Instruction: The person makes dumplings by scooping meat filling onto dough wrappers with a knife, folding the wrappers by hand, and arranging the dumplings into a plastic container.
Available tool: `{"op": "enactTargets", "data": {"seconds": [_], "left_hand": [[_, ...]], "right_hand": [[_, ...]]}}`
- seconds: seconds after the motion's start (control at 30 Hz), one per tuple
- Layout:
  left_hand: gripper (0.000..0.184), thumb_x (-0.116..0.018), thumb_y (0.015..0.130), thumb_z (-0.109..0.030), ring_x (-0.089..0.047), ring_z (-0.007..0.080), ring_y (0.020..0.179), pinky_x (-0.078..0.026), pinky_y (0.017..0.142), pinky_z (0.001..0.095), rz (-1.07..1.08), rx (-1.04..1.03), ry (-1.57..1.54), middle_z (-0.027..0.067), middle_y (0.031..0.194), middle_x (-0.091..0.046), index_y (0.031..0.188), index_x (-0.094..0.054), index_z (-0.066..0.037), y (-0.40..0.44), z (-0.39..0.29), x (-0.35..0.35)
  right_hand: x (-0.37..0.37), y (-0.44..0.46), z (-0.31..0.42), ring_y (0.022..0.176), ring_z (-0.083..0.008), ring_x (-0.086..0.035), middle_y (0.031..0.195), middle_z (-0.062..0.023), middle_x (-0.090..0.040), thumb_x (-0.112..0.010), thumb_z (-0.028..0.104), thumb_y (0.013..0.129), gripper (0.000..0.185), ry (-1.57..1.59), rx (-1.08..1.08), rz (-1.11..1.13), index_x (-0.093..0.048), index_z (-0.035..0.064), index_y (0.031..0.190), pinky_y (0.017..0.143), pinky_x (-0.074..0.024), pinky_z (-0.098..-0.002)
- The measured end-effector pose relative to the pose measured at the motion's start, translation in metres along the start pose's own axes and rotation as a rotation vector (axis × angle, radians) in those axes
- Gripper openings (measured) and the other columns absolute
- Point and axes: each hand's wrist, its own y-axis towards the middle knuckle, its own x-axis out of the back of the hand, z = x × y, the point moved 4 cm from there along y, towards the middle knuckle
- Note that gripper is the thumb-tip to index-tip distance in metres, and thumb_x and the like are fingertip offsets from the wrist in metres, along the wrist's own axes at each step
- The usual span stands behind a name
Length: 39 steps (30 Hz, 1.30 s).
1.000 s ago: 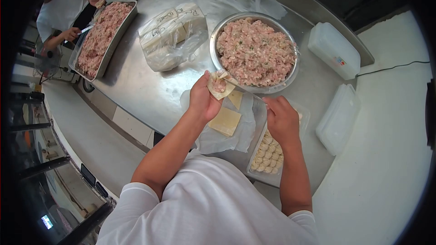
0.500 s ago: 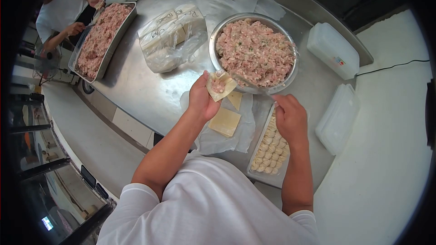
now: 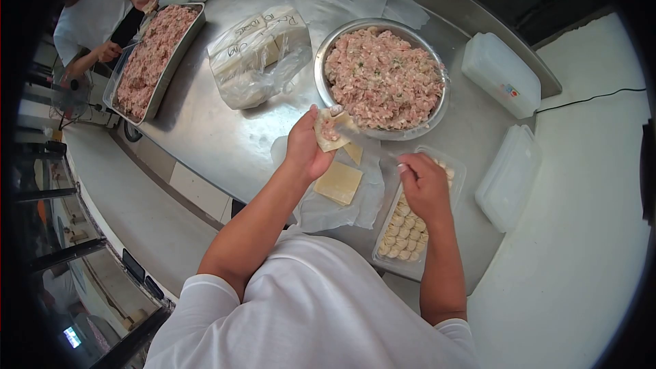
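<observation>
A thin wrapper (image 3: pixel 329 134) with pink filling on it rests in my left hand (image 3: pixel 306 145), its fingers curled around the edge. My right hand (image 3: pixel 427 188) is closed on a spreading knife (image 3: pixel 371 134), blurred, whose blade reaches the wrapper. Square wrappers (image 3: pixel 339 183) lie stacked on a plastic sheet (image 3: pixel 316 213) below my left hand. A steel bowl (image 3: pixel 320 82) heaped with minced meat (image 3: pixel 383 75) stands just beyond both hands. Under my right hand and forearm is a clear container (image 3: pixel 378 246) with rows of dumplings (image 3: pixel 404 232), partly hidden.
A bagged package (image 3: pixel 260 55) lies left of the bowl. Farther left, a co-worker (image 3: pixel 99 14) holds a tool over a meat tray (image 3: pixel 184 48). Two plastic containers, one upper (image 3: pixel 502 75) and one lower (image 3: pixel 509 179), sit on the right, beside a cable (image 3: pixel 591 98).
The knife has moved from the bowl's near edge to the wrapper. My right hand has shifted slightly down and left. The wrapper in my left hand has tilted.
</observation>
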Motion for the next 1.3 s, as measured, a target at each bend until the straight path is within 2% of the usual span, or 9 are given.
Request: {"op": "enactTargets", "data": {"seconds": [0.23,0.4,0.6,0.7,0.8,1.03,1.13,1.23,1.3], "left_hand": [[0.043,-0.038,0.111,-0.035,-0.059,0.0304,0.12,-0.045,0.11,0.0461,-0.009,0.01,0.003,0.0167,0.129,-0.059,0.13,-0.051,0.001,0.002,0.005,0.008],[0.043,-0.038,0.111,-0.035,-0.06,0.0307,0.121,-0.045,0.111,0.0458,-0.033,-0.066,0.079,0.0172,0.13,-0.06,0.128,-0.052,0.002,-0.012,0.004,-0.01],[0.046,-0.039,0.11,-0.034,-0.059,0.0297,0.125,-0.043,0.113,0.0444,0.434,0.047,-0.048,0.0164,0.134,-0.06,0.137,-0.049,0.002,-0.035,-0.005,-0.022],[0.041,-0.054,0.104,-0.024,-0.061,0.0263,0.123,-0.047,0.109,0.0419,0.432,0.016,0.121,0.014,0.132,-0.061,0.139,-0.05,-0.002,-0.04,-0.003,-0.022],[0.044,-0.079,0.082,0.0,-0.067,0.0214,0.109,-0.051,0.095,0.0346,0.385,-0.256,1.191,0.0076,0.116,-0.069,0.121,-0.059,-0.005,-0.046,0.01,-0.014],[0.036,-0.08,0.078,-0.004,-0.068,0.0195,0.088,-0.054,0.081,0.0366,0.514,-0.326,1.806,0.0053,0.093,-0.07,0.109,-0.063,-0.002,-0.051,0.042,-0.01],[0.023,-0.077,0.088,-0.014,-0.068,0.0195,0.083,-0.052,0.074,0.0362,0.492,-0.215,1.684,0.0079,0.086,-0.068,0.102,-0.063,-0.002,-0.053,0.055,-0.015],[0.024,-0.075,0.093,-0.022,-0.066,0.0166,0.081,-0.05,0.069,0.0355,0.452,-0.085,1.529,0.0083,0.082,-0.066,0.1,-0.063,-0.003,-0.054,0.07,-0.014],[0.025,-0.073,0.096,-0.025,-0.065,0.0124,0.08,-0.049,0.068,0.0342,0.504,-0.116,1.512,0.0058,0.081,-0.066,0.101,-0.063,-0.003,-0.056,0.084,-0.009]], "right_hand": [[-0.013,-0.013,0.011,0.081,-0.0311,-0.066,0.088,-0.0123,-0.063,-0.067,0.004,0.086,0.023,-0.229,-0.076,-0.007,-0.073,0.0078,0.107,0.071,-0.0522,-0.0418],[-0.028,-0.015,0.008,0.08,-0.0278,-0.061,0.093,-0.0097,-0.057,-0.07,0.0,0.079,0.033,-0.317,0.18,-0.131,-0.074,0.0087,0.11,0.068,-0.0515,-0.0393],[0.0,-0.023,0.03,0.077,-0.027,-0.061,0.089,-0.0109,-0.059,-0.068,-0.002,0.081,0.032,-0.085,0.058,-0.175,-0.073,0.0068,0.111,0.067,-0.0517,-0.0381],[0.017,-0.032,0.031,0.076,-0.0266,-0.062,0.087,-0.0099,-0.059,-0.067,-0.001,0.083,0.028,0.027,0.024,-0.193,-0.074,0.0068,0.109,0.067,-0.0522,-0.0376],[0.021,-0.05,0.029,0.076,-0.0263,-0.064,0.086,-0.0087,-0.06,-0.067,0.002,0.085,0.025,-0.035,-0.059,-0.047,-0.075,0.0077,0.108,0.068,-0.0525,-0.0375],[0.051,-0.098,0.011,0.078,-0.0276,-0.065,0.087,-0.0088,-0.062,-0.067,0.004,0.085,0.023,-0.128,-0.162,0.065,-0.074,0.0076,0.107,0.069,-0.0527,-0.0393],[0.069,-0.116,-0.001,0.076,-0.0291,-0.065,0.087,-0.009,-0.062,-0.069,0.005,0.085,0.018,-0.16,-0.232,0.0,-0.074,0.0063,0.102,0.069,-0.0528,-0.0399],[0.061,-0.135,-0.024,0.078,-0.0171,-0.065,0.088,-0.0067,-0.065,-0.072,0.004,0.087,0.012,0.036,-0.359,-0.177,-0.074,0.0026,0.099,0.065,-0.051,-0.0318],[0.031,-0.148,-0.038,0.075,-0.0134,-0.065,0.09,-0.0047,-0.066,-0.077,0.014,0.088,0.015,0.235,-0.707,-0.004,-0.071,0.0034,0.096,0.068,-0.0514,-0.0329]]}}
